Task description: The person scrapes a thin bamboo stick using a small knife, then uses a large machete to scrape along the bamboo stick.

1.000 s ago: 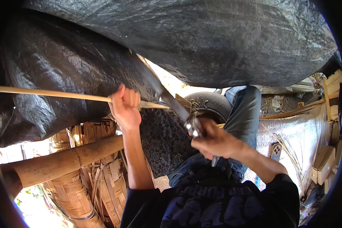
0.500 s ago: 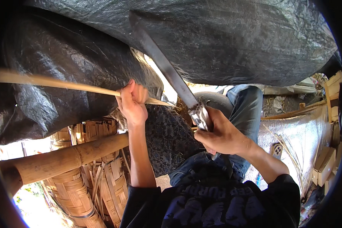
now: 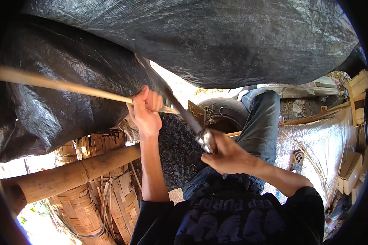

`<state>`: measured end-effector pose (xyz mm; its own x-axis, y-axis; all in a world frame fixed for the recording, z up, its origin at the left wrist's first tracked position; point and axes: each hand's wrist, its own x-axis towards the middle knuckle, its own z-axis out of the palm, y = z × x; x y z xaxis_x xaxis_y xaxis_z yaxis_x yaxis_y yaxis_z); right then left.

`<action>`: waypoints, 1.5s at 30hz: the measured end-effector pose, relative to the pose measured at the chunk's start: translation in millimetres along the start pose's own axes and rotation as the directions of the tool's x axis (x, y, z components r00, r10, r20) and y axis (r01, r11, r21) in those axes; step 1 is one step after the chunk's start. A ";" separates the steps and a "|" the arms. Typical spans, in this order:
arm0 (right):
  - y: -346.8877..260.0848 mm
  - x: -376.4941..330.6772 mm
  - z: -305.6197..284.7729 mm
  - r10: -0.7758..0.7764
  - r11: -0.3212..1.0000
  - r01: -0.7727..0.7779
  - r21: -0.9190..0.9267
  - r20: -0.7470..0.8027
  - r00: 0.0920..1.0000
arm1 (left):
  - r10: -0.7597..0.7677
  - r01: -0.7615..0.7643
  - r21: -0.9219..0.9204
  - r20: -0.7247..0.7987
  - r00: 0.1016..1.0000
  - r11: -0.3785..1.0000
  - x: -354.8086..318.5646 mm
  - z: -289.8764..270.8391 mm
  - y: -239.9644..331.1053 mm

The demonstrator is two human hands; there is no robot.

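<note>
My left hand (image 3: 145, 112) is closed in a fist around a long pale bamboo strip (image 3: 81, 88), which runs out to the far left and blurs toward its end. A short tip of it pokes out on the right side of the fist. My right hand (image 3: 231, 155) grips a machete (image 3: 187, 117) by its silvery handle. The dark blade slants up and left, slightly smeared by motion, and crosses the strip's short tip. Whether blade and strip touch, I cannot tell. A dark patterned cloth (image 3: 173, 147) lies over my lap beneath the left wrist.
Black tarpaulin (image 3: 241, 45) hangs low across the top and left. A thick bamboo pole (image 3: 77, 167) juts out at left above woven bamboo rolls (image 3: 73, 204). Beyond my knee lies a tyre (image 3: 229, 107). On the right are a phone (image 3: 298, 157), a silvery sheet (image 3: 315, 147) and wooden blocks (image 3: 351, 175).
The machete has come down and left, its blade now across the strip's short end near my left fist. My left hand has barely moved, and the strip is still in it.
</note>
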<state>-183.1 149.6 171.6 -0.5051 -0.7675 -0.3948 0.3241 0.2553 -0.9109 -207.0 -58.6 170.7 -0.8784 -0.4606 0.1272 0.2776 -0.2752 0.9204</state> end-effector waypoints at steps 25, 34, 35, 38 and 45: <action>12.5 0.6 -2.4 -0.018 0.939 0.004 0.345 0.037 0.999 | -0.009 0.008 0.020 0.046 0.999 1.000 8.6 -17.4 5.1; 97.6 -25.2 8.4 0.115 0.993 -0.112 0.035 -0.138 0.984 | 0.086 -0.082 0.033 -0.174 0.981 0.996 -16.2 -36.2 19.8; 113.7 -30.4 4.0 -0.102 0.977 0.061 -0.205 -0.197 0.975 | 0.134 -0.120 0.079 -0.203 0.970 0.990 -23.7 -40.8 21.1; 133.8 -56.3 -1.8 -0.477 0.827 0.281 -0.487 -0.345 0.808 | 0.226 -0.134 0.308 -0.284 0.932 0.942 -55.9 -54.8 25.3; 167.5 -107.8 -18.9 -0.391 0.755 0.073 -0.651 -0.358 0.848 | 0.355 0.043 0.862 -0.253 0.900 0.506 -142.2 -59.7 34.1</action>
<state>-89.5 286.2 59.3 -0.8412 -0.5403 -0.0219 -0.3131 0.5198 -0.7948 -49.4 -52.9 161.9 -0.5939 -0.7257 0.3474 -0.2323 0.5681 0.7895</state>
